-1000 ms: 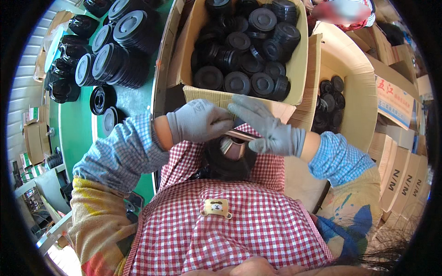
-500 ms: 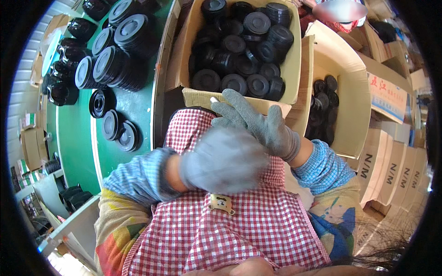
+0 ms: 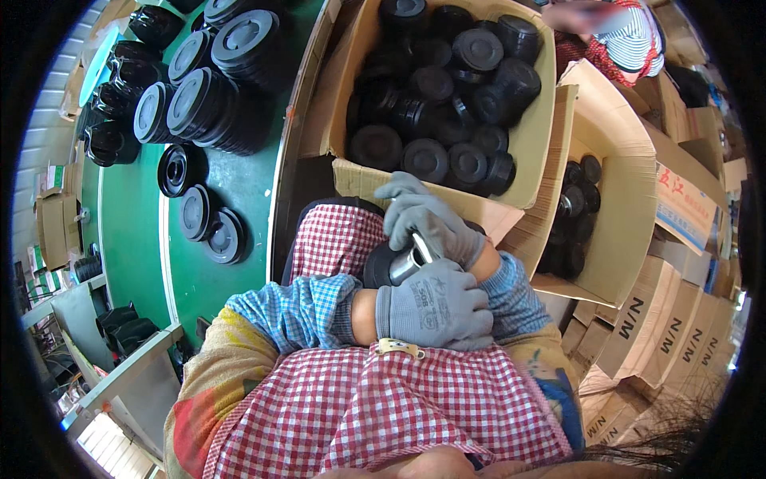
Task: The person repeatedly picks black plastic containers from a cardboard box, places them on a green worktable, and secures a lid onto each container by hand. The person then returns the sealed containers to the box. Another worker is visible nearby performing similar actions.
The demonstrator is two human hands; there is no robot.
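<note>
Both hands wear grey gloves and meet above my lap. My left hand (image 3: 437,307) is closed, knuckles up, against the near end of a shiny silver piece (image 3: 405,267) with a pale edge. Just beyond it, my right hand (image 3: 431,222) has its fingers curled down at the far end of that piece. The gloves cover most of it, so its full shape is hidden. Beside the silver piece, a dark rounded thing (image 3: 380,262) shows partly; I cannot tell what it is.
A cardboard box (image 3: 536,152) of black round lids stands ahead. Right of it, another box (image 3: 630,180) holds more. On the green table (image 3: 132,239) at left are stacked black lids (image 3: 209,108) and loose ones (image 3: 223,235). A person (image 3: 630,44) is at far right; cartons (image 3: 638,319) line the right.
My right hand has gone from spread fingers to curled ones and come nearer. My left hand, blurred before, has moved right and is closed. The silver piece now shows between them. The view has shifted slightly.
</note>
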